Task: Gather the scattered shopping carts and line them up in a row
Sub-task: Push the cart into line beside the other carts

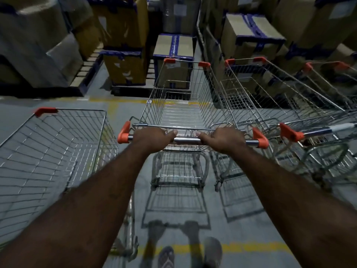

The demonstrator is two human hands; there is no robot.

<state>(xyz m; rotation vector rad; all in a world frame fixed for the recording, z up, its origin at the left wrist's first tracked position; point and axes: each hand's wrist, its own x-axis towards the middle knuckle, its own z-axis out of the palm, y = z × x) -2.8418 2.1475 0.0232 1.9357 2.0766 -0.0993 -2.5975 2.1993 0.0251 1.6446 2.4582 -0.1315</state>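
- The grey floor (241, 219) fills the lower view, with a worn yellow line (251, 247) across it near the bottom.
- Brown boxes (249, 35) with blue tape are stacked along the far side. Some on the left sit on a pallet (87, 68).
- The left cart (81, 110) stands on the left, close to the person. Its wire basket is seen from above, and it is near the middle cart without touching it.
- The middle cart (152, 105) stands straight ahead, nose towards the boxes, between the left cart and the right cart.
- The right cart (243, 61) is just beside the middle cart and roughly parallel to it. Their baskets look very close, but whether they touch cannot be told.
- The far cart (324, 74) is just beyond the right cart at the right edge, partly out of view.
- The handle (186, 141) of the middle cart is a steel bar with orange caps (123, 135) at both ends.
- The left hand (152, 137) grips the left part of the handle. Its fingers are curled over the bar and the thumb points inward.
- The right hand (226, 139) grips the right part of the handle the same way, with bare bar showing between the two thumbs.
- Sandals (166, 257) show at the bottom edge, behind the middle cart.
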